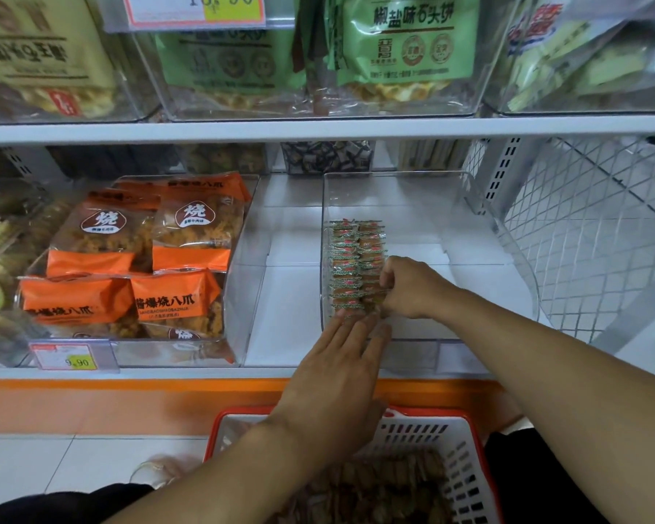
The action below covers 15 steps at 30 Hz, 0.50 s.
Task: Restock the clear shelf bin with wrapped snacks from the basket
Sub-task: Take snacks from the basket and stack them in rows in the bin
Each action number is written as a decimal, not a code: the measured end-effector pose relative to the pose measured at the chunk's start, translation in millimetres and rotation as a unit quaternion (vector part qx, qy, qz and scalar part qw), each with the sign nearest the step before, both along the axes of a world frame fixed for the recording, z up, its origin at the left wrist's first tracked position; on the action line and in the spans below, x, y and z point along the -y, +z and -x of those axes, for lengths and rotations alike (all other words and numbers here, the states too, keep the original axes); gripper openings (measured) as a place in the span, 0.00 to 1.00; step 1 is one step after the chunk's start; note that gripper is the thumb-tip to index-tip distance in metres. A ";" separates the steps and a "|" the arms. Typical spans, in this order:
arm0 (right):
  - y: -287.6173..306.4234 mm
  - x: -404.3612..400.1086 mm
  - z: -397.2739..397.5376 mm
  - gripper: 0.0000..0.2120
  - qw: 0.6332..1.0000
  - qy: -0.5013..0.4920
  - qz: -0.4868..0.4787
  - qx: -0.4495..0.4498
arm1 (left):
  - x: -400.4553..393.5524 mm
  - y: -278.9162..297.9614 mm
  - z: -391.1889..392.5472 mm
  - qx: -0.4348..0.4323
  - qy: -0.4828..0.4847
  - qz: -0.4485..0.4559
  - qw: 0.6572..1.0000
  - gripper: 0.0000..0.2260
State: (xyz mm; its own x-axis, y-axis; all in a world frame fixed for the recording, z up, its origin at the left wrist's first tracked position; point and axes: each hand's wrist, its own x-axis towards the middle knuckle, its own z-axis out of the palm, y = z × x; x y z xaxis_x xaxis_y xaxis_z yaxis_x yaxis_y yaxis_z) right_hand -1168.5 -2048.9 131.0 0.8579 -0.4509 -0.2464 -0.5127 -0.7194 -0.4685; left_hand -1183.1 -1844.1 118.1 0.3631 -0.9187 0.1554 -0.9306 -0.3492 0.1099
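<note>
A clear shelf bin (507,236) stands on the lower shelf. Along its left wall, small wrapped snacks (350,255) stand on edge in two tight rows. My left hand (341,368) reaches into the bin's front with straight fingers that touch the near end of the rows. My right hand (407,287) is curled at the right side of the rows and pinches a wrapped snack at the near end. Below the shelf sits a white basket with a red rim (458,444), holding several more wrapped snacks (390,489).
A clear bin of orange snack bags (137,259) stands to the left, with a price tag (72,357) on its front. The upper shelf (318,128) holds bins of green and beige packs. A white wire mesh panel (598,228) closes the right side.
</note>
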 end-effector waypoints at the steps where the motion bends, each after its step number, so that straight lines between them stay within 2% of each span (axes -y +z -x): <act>1: 4.2 -0.6 3.0 0.14 1.000 0.003 0.008 0.008 | -1.9 -0.7 -0.5 -0.002 -0.005 -0.001 1.000 0.41; 3: 15.5 -2.9 10.7 0.13 0.998 -0.007 0.033 0.047 | -6.6 4.6 -0.5 0.005 -0.006 0.008 1.000 0.39; 7: 41.5 -11.5 33.3 0.10 0.964 -0.028 0.127 0.231 | -17.6 17.3 1.7 -0.020 0.017 0.163 0.986 0.14; 9: 49.9 -21.7 45.9 0.10 0.937 0.017 0.079 0.340 | -24.7 17.3 1.4 -0.026 0.018 0.194 0.980 0.12; 12: 43.6 -47.7 64.6 0.09 0.899 0.113 0.015 0.422 | -40.3 1.9 0.9 -0.061 0.010 0.131 0.989 0.11; 14: 20.4 -69.5 74.9 0.09 0.898 0.181 0.024 0.401 | -53.2 -21.2 1.1 -0.122 0.019 0.024 0.992 0.10; 15: 4.4 -80.6 80.3 0.09 0.905 0.220 0.034 0.362 | -59.3 -36.8 0.7 -0.155 0.027 -0.046 0.987 0.11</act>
State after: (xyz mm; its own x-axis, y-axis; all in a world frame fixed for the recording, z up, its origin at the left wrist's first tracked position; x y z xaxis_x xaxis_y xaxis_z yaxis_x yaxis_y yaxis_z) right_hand -1248.8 -1968.2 135.3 0.8836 -0.0195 0.4678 0.2538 -0.8196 -0.5136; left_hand -1183.8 -1784.8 81.3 0.4295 -0.9015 -0.0529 -0.8369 -0.4193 0.3517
